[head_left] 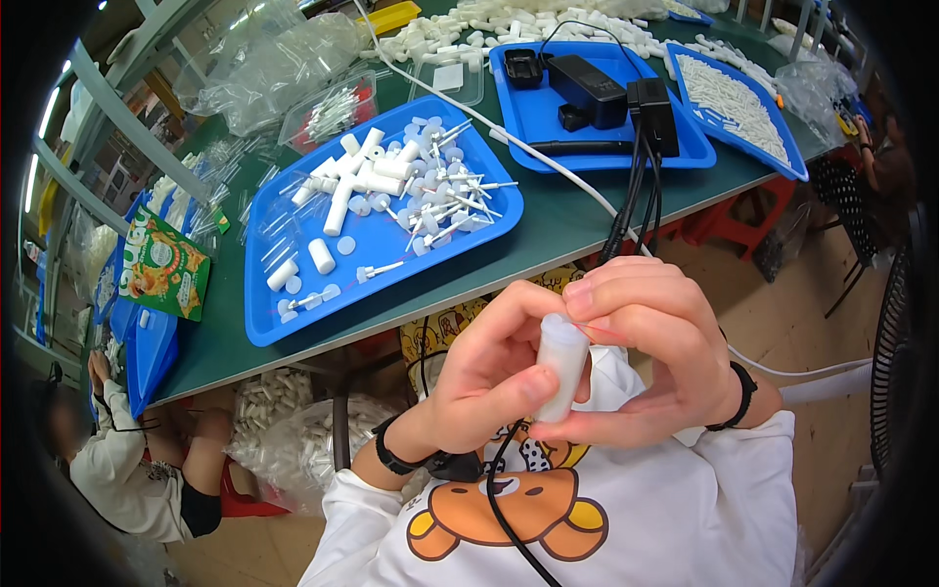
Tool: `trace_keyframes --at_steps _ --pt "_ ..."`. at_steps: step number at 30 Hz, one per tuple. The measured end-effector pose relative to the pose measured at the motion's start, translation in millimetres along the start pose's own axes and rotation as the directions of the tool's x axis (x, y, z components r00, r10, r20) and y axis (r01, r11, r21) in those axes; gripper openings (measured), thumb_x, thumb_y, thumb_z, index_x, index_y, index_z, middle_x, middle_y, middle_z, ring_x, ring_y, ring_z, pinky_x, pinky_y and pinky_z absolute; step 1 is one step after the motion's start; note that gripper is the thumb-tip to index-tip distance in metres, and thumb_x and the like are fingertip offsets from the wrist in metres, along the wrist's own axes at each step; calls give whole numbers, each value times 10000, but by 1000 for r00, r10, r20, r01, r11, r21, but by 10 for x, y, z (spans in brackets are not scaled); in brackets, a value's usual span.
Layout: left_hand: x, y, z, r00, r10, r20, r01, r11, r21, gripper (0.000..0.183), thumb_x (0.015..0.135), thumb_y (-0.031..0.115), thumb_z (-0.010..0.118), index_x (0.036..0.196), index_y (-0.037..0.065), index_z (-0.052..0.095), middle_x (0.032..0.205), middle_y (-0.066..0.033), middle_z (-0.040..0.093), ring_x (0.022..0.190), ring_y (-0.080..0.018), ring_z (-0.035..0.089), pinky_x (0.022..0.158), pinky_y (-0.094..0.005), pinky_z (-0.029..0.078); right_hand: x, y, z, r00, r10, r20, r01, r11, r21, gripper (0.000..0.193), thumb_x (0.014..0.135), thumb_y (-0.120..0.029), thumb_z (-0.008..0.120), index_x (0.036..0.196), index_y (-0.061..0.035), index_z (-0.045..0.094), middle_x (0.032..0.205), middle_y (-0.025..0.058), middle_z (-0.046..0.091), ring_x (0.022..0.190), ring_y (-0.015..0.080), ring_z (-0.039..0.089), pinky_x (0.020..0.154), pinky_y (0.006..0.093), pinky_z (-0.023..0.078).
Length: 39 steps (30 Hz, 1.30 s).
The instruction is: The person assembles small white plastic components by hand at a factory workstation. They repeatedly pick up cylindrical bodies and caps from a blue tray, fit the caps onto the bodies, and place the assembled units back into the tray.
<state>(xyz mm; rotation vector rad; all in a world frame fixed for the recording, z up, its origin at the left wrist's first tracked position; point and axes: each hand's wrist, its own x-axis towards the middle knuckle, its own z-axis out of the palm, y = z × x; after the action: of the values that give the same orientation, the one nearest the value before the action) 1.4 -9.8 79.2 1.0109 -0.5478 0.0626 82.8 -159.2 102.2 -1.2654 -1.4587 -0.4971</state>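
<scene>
Both my hands close around a short white plastic cylinder (561, 367) with a translucent cap at its upper end, held upright in front of my chest. The thumb and fingers of my left hand (486, 367) grip its side. My right hand (665, 342) has its fingertips at the cap, while its thumb supports the bottom. Beyond my hands, on the table, lies a blue tray (262, 323) with white cylinders (364, 179), translucent round discs and thin white stems (458, 207).
The green table (411, 293) also bears a blue tray with black adapters (587, 90), a blue tray of small white pieces (734, 108) and a green snack bag (161, 264). A white cable (548, 161) crosses it. At the left sits another person (127, 470); a black fan (890, 362) stands right.
</scene>
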Motion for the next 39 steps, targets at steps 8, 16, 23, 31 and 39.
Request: trace_keyframes --at_steps 8,16,23,31,39 --pt "15 45 -3 999 43 -9 -43 999 13 353 874 147 529 1154 -2 373 976 -120 534 905 -159 555 772 -301 458 54 -12 -2 1000 -3 -18 2 998 -62 587 601 -220 828 1074 -10 552 988 122 580 872 284 567 761 379 468" --pt "58 30 -4 979 164 -121 -154 984 90 362 857 178 570 1112 27 363 982 -179 548 899 -233 574 772 -347 482 -54 -170 -83 964 -266 -13 266 964 5 295 707 -263 758 735 -55 549 733 50 532 649 191 536 684 404 526" --pt "84 74 87 948 202 -246 -163 972 169 377 859 261 574 1085 44 364 944 -165 541 815 -288 592 721 -375 502 28 -227 -101 934 -318 161 328 944 -38 347 807 -207 641 574 -15 471 557 30 426 487 145 452 760 491 536" --pt "85 70 93 945 223 -238 -176 963 205 359 888 269 539 1101 47 355 967 -158 536 882 -284 569 773 -371 480 2 -199 -85 936 -285 206 291 957 -1 396 841 -232 609 557 -9 446 529 33 409 455 149 441 801 525 511" --pt "74 33 -62 952 291 -90 -281 953 109 314 888 104 531 1128 24 346 1086 -236 540 1065 -271 543 891 -396 461 -11 -215 -124 914 -253 318 264 965 10 427 825 -304 628 569 0 472 509 44 433 439 168 471 845 570 463"
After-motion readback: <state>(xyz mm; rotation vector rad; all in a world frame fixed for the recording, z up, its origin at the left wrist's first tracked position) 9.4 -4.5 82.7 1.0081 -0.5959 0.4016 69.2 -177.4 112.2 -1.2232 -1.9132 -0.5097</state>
